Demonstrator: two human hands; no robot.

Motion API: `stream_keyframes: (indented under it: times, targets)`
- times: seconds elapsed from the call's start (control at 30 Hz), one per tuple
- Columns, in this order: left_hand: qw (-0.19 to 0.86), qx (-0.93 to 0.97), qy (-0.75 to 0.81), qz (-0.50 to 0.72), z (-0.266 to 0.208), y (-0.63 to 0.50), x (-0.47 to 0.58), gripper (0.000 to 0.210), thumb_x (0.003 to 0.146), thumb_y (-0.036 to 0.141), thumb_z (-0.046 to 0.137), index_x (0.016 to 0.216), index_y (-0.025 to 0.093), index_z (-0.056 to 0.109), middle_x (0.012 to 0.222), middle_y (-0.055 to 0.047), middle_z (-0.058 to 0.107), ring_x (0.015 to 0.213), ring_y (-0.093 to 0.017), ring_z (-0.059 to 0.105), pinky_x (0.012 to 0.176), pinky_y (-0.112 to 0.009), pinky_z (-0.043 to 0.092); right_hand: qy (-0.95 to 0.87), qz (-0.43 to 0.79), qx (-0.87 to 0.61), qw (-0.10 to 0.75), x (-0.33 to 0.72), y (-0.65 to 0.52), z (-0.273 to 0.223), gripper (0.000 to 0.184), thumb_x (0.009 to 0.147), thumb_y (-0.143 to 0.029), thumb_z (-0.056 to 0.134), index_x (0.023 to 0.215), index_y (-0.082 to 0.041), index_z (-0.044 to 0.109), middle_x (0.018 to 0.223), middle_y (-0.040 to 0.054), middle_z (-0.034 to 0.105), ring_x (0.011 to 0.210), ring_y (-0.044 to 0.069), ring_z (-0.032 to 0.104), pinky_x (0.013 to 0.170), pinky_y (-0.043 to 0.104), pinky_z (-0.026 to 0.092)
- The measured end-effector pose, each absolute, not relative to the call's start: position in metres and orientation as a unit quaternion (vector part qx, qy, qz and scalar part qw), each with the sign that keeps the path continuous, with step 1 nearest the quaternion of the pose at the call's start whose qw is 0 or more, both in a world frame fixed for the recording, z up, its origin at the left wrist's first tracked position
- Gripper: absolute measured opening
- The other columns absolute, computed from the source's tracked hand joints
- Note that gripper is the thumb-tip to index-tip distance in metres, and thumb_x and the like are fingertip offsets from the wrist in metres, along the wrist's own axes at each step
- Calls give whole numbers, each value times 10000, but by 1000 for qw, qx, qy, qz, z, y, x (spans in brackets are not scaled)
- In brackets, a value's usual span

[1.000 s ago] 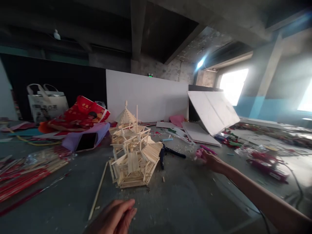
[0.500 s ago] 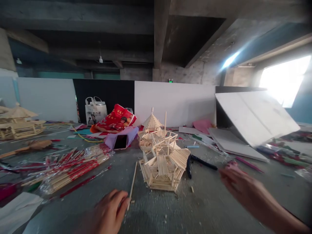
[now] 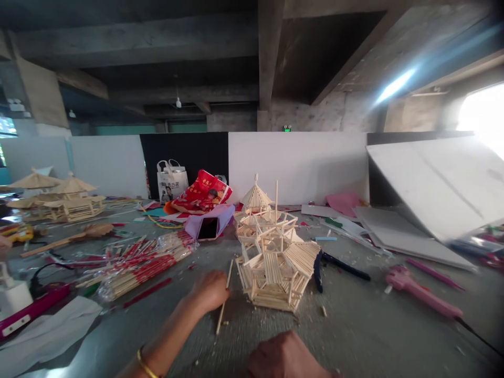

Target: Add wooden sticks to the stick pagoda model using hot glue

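Observation:
My left hand (image 3: 212, 291) is closed on a thin wooden stick (image 3: 221, 316), which lies slantwise on the table just left of the stick model. That model (image 3: 270, 262) is a small pavilion of pale sticks with a pointed roof at the back and one tall stick upright. At the bottom edge, in front of the model, is my right hand (image 3: 289, 357), curled and slightly blurred, its fingertips hidden. A pink glue gun (image 3: 423, 294) rests on the table at the right. Dark-handled pliers (image 3: 344, 266) lie against the model's right side.
Bundles of red-and-pale sticks (image 3: 145, 268) in plastic lie at left, near a magenta power strip (image 3: 37, 310). A phone (image 3: 208, 229) sits on purple paper behind. Other stick pavilions (image 3: 73, 197) stand far left. White boards (image 3: 417, 239) are at right.
My right hand has left the glue gun and come leftward to the front of the model. My left hand has moved forward along the stick. The view has swung slightly left.

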State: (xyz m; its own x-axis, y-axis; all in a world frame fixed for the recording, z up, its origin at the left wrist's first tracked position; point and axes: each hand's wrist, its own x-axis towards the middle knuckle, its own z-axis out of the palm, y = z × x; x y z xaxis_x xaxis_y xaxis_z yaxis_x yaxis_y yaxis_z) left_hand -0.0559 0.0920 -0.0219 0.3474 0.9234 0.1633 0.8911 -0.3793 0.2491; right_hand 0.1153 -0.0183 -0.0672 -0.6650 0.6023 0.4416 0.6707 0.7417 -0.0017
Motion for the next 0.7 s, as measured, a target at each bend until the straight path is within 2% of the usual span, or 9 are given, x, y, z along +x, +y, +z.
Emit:
stream_keyframes:
  times: [0.1,0.23,0.33,0.53,0.7]
  targets:
    - [93,813,551,164,-24,98,-55,105,581,171,481,514,193,559,677,-81,658,714,-247,604,616,-313,397,-898,-142,-364,206,116,-19,-64,168,675,-208,514,517,-173,470,433,-45,486,334,60,291,339,250,113]
    - [175,793,552,189,-26,99,-58,159,615,215,458,468,181,508,445,-4,546,458,-152,541,468,-239,352,-877,-49,-422,225,126,-25,-55,114,639,-104,496,540,-159,479,495,-34,548,412,57,446,391,201,226]
    - [253,772,544,211,-23,98,-61,209,668,279,430,514,165,516,432,18,527,354,-94,461,387,-201,303,-866,-37,-440,236,129,-26,-51,120,661,-90,469,565,-158,496,527,-13,577,462,83,512,429,198,272]
    - [402,715,501,275,-13,91,-64,224,701,354,431,675,152,522,593,7,597,360,-47,395,305,-152,213,-877,-21,-416,240,126,-23,-49,141,705,-95,455,601,-158,526,553,-11,587,477,76,497,455,188,292]
    - [485,662,471,322,-6,88,-65,162,686,321,472,675,160,468,629,-4,618,362,-32,399,297,-132,197,-907,-9,-353,228,131,-24,-41,143,684,-69,448,580,-159,489,525,-44,498,455,53,366,444,195,254]
